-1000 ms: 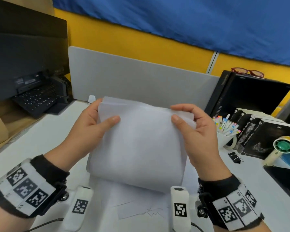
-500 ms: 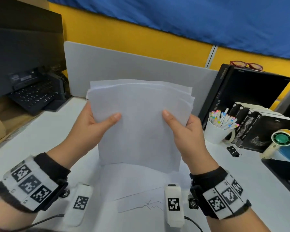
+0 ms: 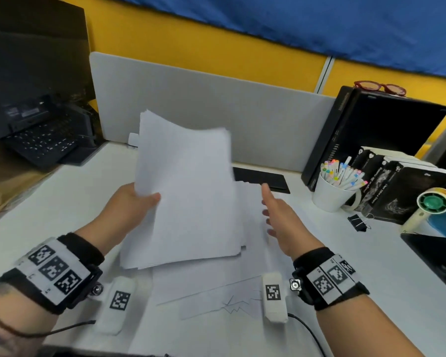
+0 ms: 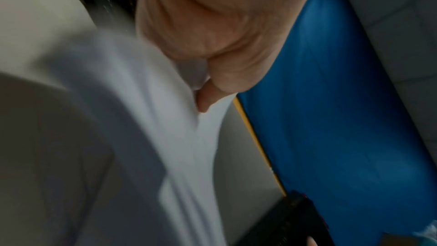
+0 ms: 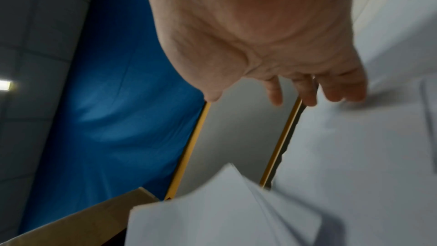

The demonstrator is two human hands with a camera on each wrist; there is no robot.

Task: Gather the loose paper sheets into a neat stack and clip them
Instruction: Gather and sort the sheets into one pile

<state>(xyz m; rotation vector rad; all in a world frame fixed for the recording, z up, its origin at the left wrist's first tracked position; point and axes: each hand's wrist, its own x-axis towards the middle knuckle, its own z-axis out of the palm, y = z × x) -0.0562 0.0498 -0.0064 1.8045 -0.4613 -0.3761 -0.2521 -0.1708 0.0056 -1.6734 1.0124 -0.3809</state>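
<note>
Gripping the paper stack (image 3: 188,197) by its left edge, the left hand (image 3: 129,210) holds it tilted above the desk (image 3: 358,266), while the right hand (image 3: 281,220) hovers beside it, fingers spread wide, holding nothing; a binder clip (image 3: 359,222) lies near the desk's right edge.

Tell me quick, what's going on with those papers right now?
Left hand grips paper stack, tilted above desk. Right hand open, off the stack. Binder clip untouched by mug. Path to clip looks clear.

White desk (image 3: 62,202) carries loose sheets (image 3: 203,287), mug (image 3: 330,195), binder clip (image 3: 358,222).
</note>
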